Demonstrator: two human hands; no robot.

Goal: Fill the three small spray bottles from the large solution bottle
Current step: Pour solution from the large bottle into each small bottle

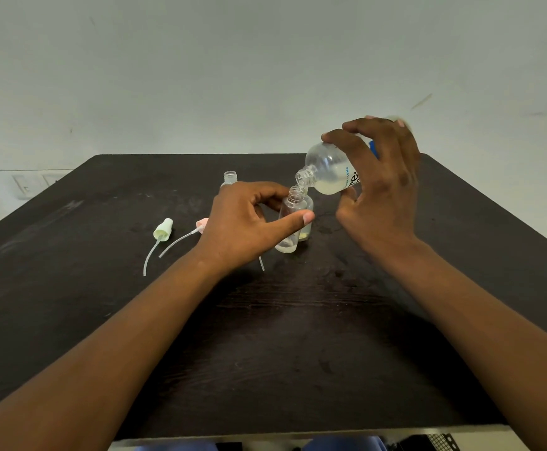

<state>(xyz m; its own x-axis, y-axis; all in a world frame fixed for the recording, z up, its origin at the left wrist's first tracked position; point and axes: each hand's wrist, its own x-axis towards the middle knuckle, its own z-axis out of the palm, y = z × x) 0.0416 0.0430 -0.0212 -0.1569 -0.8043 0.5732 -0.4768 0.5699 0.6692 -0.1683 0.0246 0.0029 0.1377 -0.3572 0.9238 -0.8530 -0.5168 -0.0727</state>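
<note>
On the dark table (298, 336), the left hand (249, 222) pinches a small clear bottle (290, 227) between thumb and fingers, tilted slightly. Left of it lie a green sprayer cap (163, 230) and a pink one (201, 223). The right hand (384, 187) grips the large bottle (329, 170), tipped mouth-down onto the small bottle's neck. Farther back stands another open small bottle (230, 177).

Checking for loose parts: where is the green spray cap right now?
The green spray cap lies on the dark table, left of centre, just left of the pink spray cap and the left hand.
</note>
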